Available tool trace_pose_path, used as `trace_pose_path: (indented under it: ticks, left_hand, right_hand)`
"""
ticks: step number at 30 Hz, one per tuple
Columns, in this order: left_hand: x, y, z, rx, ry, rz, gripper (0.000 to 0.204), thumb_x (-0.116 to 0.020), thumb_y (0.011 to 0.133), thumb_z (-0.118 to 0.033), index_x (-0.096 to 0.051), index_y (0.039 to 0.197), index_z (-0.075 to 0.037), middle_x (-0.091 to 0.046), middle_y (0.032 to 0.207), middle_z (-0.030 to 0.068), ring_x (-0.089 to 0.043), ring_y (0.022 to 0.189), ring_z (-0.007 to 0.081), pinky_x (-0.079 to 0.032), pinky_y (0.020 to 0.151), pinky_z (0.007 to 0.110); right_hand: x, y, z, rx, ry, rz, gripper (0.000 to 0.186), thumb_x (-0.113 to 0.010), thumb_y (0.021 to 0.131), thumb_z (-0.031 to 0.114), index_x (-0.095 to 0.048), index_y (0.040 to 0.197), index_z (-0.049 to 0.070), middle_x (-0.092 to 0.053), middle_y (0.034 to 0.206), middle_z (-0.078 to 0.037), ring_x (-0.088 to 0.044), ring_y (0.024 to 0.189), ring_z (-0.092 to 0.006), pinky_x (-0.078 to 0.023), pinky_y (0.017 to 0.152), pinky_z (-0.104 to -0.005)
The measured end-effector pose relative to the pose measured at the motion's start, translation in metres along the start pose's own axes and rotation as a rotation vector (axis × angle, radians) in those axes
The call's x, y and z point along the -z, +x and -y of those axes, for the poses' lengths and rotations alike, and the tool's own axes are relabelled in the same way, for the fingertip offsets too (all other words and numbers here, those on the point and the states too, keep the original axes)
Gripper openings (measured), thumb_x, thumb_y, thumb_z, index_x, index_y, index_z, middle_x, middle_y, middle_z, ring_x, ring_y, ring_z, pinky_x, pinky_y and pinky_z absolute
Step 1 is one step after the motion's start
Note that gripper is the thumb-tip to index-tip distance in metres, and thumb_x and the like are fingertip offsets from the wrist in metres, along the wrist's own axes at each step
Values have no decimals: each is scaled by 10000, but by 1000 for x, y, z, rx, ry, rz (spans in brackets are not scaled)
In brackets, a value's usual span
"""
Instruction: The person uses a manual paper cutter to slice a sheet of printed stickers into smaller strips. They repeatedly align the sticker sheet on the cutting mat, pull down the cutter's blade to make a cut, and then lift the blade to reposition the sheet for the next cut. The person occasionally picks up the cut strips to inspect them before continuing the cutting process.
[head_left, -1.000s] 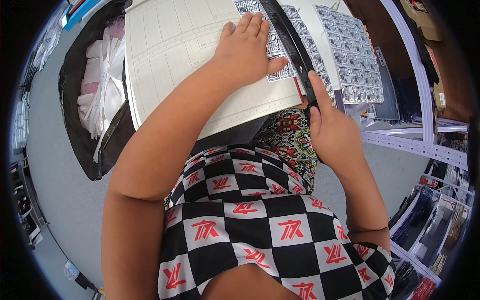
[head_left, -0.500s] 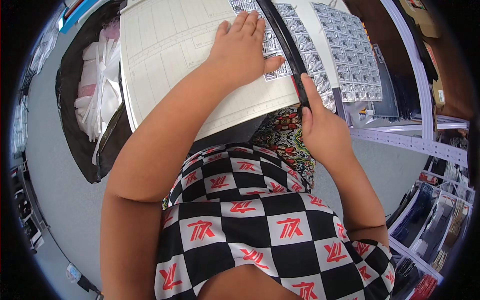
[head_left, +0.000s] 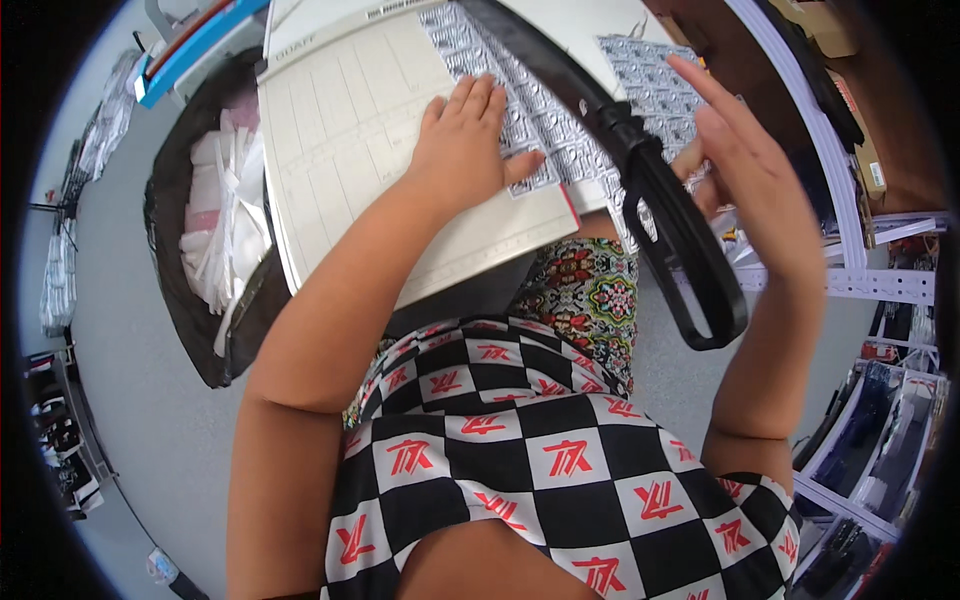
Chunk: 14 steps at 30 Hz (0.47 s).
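Note:
A cream paper cutter (head_left: 350,150) with a printed grid lies in front of me. On its right edge is a sheet of silver-and-dark printed labels (head_left: 520,120), reaching past the cutting edge. My left hand (head_left: 460,150) lies flat with fingers spread, across the bed and the sheet's left border. The cutter's black blade arm (head_left: 560,65) is raised, its looped handle (head_left: 690,260) pointing toward me. Right beside the handle is my right hand (head_left: 750,180), its fingers stretched out and apart, not wrapped round it. Whether some fingertips touch the arm is hard to tell.
A black bag (head_left: 165,230) full of white paper strips (head_left: 225,220) stands left of the cutter. Another printed label sheet (head_left: 650,80) lies to the right, beyond the blade arm. Lilac metal shelving (head_left: 880,285) with bins runs along the right side.
The blade arm has swung up from its lowered position. My right hand has let go of its handle, opened and moved up and right. My left hand stays pressed on the sheet.

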<state>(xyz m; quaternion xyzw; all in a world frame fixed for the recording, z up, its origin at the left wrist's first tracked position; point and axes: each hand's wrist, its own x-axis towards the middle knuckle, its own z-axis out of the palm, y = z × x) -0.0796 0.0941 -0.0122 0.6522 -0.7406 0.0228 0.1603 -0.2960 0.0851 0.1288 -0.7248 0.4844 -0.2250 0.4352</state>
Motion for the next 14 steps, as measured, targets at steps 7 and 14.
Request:
trace_pose_path:
  ticks: [7,14]
  left_hand:
    - [16,-10,1,-45,-97,69,714,-571,758,-442,-352,1255,23,-308,1322,215,-265,1250,344,-237,984,462]
    - [53,-48,-13,9,-124,396,730,-621,690,-497,-381,1278,-138,-257,1365,158,-210,1282,326,-120,1010,536]
  right_hand:
    - [-71,36,-96,207,-494,-239,382,-605,746,187,-549,1110,85,-538,988,-124,-489,952,-293,-401,816,-383]
    - [-84,57,-111,223,-588,-352,511,-671,685,229,-506,1154,109,-522,990,-85,-471,924,-251,-377,749,-417]
